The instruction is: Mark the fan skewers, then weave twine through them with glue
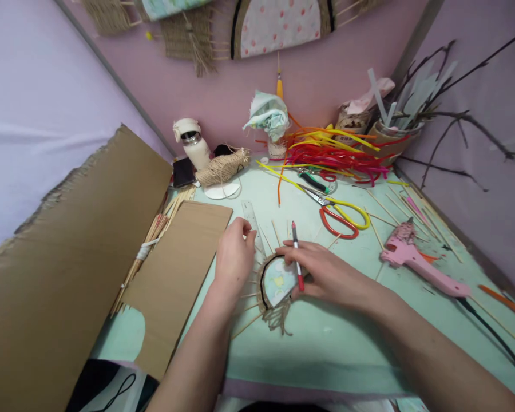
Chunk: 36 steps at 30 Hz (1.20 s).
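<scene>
A half-round craft piece (278, 280) lies on the table, with pale printed fabric, a black and twine rim and thin sticks fanning out. Loose twine strands (277, 320) hang from its lower edge. My left hand (235, 252) is closed, its fingertips pinched at a clear ruler (249, 213) that reaches down to the piece's upper left rim. Between the fingers of my right hand (326, 273) rests a red and white pen (297, 257). The same hand's thumb and fingertips touch the right side of the piece.
Right of my hands lie scissors (341, 217) and a pink glue gun (424, 269) with a black cord. Bright pipe cleaners (335, 151), a twine bundle (223, 167) and a white bottle (193, 146) stand or lie behind. Cardboard sheets (184, 257) fill the left.
</scene>
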Tool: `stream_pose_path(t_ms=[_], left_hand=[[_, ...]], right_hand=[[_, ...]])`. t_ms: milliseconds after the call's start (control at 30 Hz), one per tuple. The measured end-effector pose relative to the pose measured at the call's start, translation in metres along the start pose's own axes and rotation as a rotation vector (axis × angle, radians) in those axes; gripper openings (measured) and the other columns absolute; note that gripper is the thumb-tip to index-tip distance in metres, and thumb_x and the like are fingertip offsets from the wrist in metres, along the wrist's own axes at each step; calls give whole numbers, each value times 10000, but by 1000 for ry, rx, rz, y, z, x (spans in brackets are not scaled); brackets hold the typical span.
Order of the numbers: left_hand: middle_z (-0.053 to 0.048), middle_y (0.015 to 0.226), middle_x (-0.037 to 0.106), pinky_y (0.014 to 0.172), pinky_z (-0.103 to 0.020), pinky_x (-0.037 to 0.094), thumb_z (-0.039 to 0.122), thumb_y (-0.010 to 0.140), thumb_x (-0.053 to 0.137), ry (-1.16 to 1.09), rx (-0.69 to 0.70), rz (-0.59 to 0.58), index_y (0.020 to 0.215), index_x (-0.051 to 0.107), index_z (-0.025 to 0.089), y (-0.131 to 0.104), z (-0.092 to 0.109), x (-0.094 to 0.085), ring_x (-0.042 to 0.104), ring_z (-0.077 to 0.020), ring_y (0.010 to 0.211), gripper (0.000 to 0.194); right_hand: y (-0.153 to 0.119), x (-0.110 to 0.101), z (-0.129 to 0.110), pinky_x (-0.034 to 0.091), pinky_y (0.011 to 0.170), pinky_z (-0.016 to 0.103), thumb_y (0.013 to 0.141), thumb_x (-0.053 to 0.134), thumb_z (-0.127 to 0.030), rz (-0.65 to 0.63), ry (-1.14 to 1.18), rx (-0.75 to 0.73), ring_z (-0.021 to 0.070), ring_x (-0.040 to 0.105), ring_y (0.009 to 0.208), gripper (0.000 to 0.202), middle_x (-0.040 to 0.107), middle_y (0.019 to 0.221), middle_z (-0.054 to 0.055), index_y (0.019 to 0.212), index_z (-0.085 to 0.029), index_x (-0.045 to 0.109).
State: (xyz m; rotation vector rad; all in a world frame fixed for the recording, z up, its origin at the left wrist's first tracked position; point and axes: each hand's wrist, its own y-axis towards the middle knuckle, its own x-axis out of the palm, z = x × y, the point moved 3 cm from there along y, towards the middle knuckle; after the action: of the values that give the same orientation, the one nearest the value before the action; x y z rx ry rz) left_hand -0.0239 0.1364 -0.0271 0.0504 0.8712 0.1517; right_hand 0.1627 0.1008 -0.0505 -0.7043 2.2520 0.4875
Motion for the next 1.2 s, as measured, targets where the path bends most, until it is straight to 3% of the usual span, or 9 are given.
stream_pose_path(t_ms=[133,300,400,500,633,767,933,1033,1200], left_hand=[[-1,665,581,524,-259,327,202,791,591,-64,54,69,735,539,220,-1,-1,-16,516,-141,525,78],[-8,701,600,566,-269,347,181,812,568,-10,36,16,751,528,214,-1,7,0,537,-145,555,81],[-12,711,599,619,-291,356,175,829,542,50,32,-4,763,513,214,5,7,14,549,-164,606,82],[-17,718,595,645,-298,355,183,837,533,64,60,10,761,506,217,12,1,23,551,-178,655,87],[-22,750,605,639,-287,356,189,835,534,31,56,9,767,512,216,16,-11,29,554,-174,660,77],[-23,780,625,643,-284,365,196,831,546,-8,64,15,782,523,214,17,-15,29,559,-167,652,57],[-25,787,629,636,-285,376,204,837,542,-41,73,3,794,530,212,15,-13,30,567,-168,660,46],[-22,786,624,644,-284,379,191,837,535,-42,77,-19,797,529,211,14,-12,33,568,-166,670,46],[-15,766,613,651,-280,389,167,830,530,-45,76,-38,784,522,208,15,-15,36,569,-159,663,62]], right_hand=[[4,12,-6,443,847,373,728,756,-244,-26,-90,35,246,577,1011,380,651,1018,74,1067,-208,587],[8,23,-11,441,802,383,719,773,-293,38,-170,66,278,552,1022,405,649,995,95,1061,-194,579],[6,18,-8,438,831,392,753,746,-303,75,-111,66,262,569,1010,348,662,1051,87,1038,-205,572],[2,7,-1,439,844,378,869,614,-265,214,-30,101,230,599,969,223,679,1046,70,1080,-211,570],[-4,2,8,463,716,305,966,427,-313,378,168,202,176,635,782,216,694,898,40,1080,-219,585],[-2,-5,4,448,587,265,968,394,-417,448,364,271,145,598,605,343,635,703,-2,1161,-204,581],[10,-19,-8,445,610,264,912,494,-403,516,413,330,150,589,668,272,628,722,17,946,-181,647],[18,-11,-5,438,589,255,853,567,-366,586,552,403,143,567,641,226,611,690,6,950,-170,624],[23,21,10,368,486,229,837,580,-434,631,742,492,106,459,520,293,541,629,-30,965,-171,596]])
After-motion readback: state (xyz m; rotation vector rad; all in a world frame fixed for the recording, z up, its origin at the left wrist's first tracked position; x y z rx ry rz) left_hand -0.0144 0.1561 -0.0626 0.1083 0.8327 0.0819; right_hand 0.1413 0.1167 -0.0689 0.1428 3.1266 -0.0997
